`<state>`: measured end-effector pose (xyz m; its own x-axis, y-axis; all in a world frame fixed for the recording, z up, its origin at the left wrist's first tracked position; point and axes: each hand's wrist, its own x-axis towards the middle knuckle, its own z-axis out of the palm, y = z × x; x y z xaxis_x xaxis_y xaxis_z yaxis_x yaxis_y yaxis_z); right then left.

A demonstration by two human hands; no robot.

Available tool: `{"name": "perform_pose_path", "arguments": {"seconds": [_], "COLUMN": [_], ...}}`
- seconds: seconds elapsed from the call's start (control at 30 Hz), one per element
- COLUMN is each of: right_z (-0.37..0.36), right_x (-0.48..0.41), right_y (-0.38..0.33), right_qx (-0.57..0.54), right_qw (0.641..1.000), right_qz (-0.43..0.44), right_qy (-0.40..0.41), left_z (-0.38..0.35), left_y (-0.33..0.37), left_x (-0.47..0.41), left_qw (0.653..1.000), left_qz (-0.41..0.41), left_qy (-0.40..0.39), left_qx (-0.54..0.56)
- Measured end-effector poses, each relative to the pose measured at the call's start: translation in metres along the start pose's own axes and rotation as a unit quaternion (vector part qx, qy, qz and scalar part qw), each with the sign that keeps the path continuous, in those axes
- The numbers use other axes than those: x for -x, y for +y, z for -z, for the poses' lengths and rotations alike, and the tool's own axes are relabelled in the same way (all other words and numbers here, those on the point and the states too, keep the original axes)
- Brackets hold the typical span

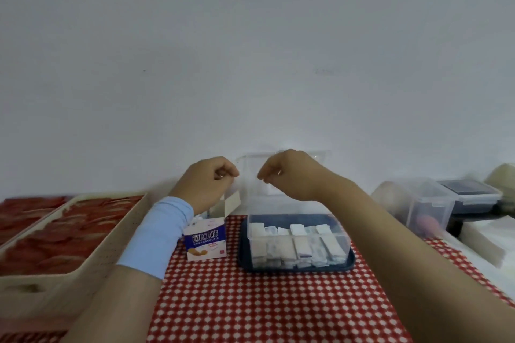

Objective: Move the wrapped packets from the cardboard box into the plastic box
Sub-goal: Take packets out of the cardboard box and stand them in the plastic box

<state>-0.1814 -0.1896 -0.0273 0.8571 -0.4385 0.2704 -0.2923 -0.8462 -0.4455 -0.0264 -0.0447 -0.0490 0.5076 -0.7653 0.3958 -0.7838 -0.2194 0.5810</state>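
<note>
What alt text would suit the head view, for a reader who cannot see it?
Two raised hands, left hand and right hand, hover above an open cardboard box and a clear plastic box of wrapped packets on a red checked cloth.

You have a clear, glossy plastic box (298,242) holding matt white paper-wrapped packets (301,249). The cardboard box (205,241) at left is printed and smooth. Your cloth (250,301) is woven red check; the left crate (92,264) looks matt beige plastic.
</note>
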Motion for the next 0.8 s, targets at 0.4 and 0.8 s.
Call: {"name": "perform_pose_path", "arguments": {"seconds": [0.4,0.8], "right_z": [-0.081,-0.119], "right_x": [-0.045,-0.077], "right_y": [-0.045,-0.079], "right_qx": [0.076,0.163], "right_qw": [0.991,0.976], "right_qz": [0.068,0.077], "right_qy": [-0.086,-0.124], "left_z": [0.016,0.023], "left_y": [-0.081,-0.097], "left_x": [0.024,0.024], "left_qw": [0.986,0.993], "left_qz": [0.1,0.085], "left_qy": [-0.069,-0.032], "left_qx": [-0.115,-0.07]}}
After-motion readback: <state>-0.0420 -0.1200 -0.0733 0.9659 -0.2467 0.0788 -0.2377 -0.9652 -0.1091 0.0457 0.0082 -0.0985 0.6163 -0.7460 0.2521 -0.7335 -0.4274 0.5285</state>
